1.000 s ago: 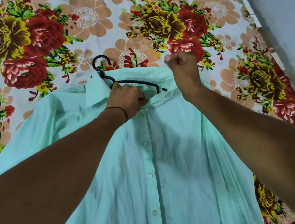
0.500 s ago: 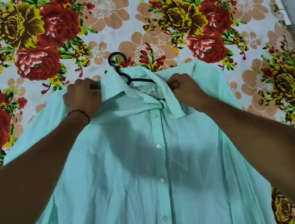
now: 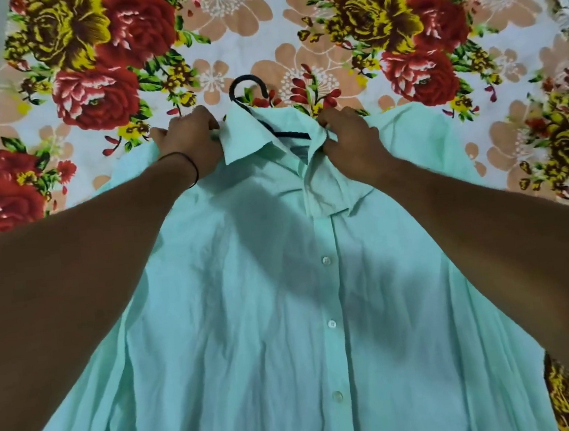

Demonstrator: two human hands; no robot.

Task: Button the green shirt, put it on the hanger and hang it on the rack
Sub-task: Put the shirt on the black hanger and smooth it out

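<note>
Left hand [image 3: 187, 144] fingers curl on the green shirt [image 3: 277, 302] beside its collar [image 3: 247, 141]; right hand [image 3: 350, 142] fingers pinch the collar.

Soft overhead light, arm shadows, wide-angle edge warp

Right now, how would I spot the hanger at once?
Find the floral bedsheet, then the green shirt spread on it. Between the left hand and right hand, inside the collar, lies the hanger: thin, black, rigid, its hook poking out above the fabric.
</note>
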